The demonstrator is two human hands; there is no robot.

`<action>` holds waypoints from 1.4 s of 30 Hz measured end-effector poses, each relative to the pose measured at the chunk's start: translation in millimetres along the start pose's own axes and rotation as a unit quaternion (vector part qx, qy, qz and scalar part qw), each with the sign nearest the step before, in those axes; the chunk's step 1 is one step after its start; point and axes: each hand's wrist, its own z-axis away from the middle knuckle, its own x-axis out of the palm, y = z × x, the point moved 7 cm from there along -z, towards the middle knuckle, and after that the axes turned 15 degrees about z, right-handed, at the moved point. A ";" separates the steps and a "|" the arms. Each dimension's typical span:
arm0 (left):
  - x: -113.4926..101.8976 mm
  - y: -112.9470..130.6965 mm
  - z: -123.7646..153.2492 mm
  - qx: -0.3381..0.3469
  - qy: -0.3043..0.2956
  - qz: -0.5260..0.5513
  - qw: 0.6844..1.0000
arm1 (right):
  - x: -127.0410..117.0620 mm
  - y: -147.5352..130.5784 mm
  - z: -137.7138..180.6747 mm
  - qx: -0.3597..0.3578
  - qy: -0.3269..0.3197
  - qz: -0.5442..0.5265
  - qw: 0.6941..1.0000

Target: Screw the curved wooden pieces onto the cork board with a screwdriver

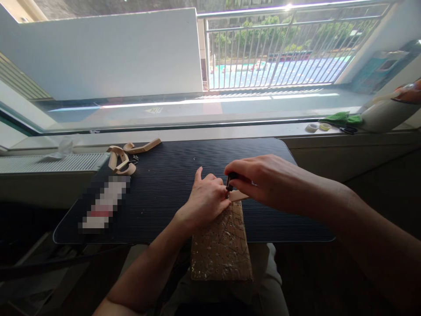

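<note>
Tool (pixel 230 180) seemingly inside right hand (pixel 265 183)

Left part of the black table (pixel 158 206): a pixelated patch (pixel 103 204), totally blurred out. Near the table's front edge the right hand (pixel 263 184) wraps a small dark tool (pixel 231 179) so only a stub shows. Its tip is hidden behind the left hand (pixel 205 202), which also covers the far end of the scored board (pixel 223 245). Can't tell if those fingers pinch anything. Past the table's far right corner, two little rolls (pixel 312 127) are too small to read, and a pale object (pixel 388 115) gets cut off by the frame.
</note>
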 end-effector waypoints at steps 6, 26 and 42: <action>0.6 0.1 0.7 -0.004 -0.005 -0.001 1.000 | 1.8 -4.3 -0.8 -0.004 0.001 0.024 1.000; 0.3 0.3 1.2 -0.007 -0.007 0.007 1.000 | -2.7 -7.9 0.1 -0.002 -0.005 0.045 0.999; 1.3 -1.6 1.3 -0.002 0.005 0.005 1.000 | 3.6 -1.0 -3.2 0.033 0.004 0.069 0.997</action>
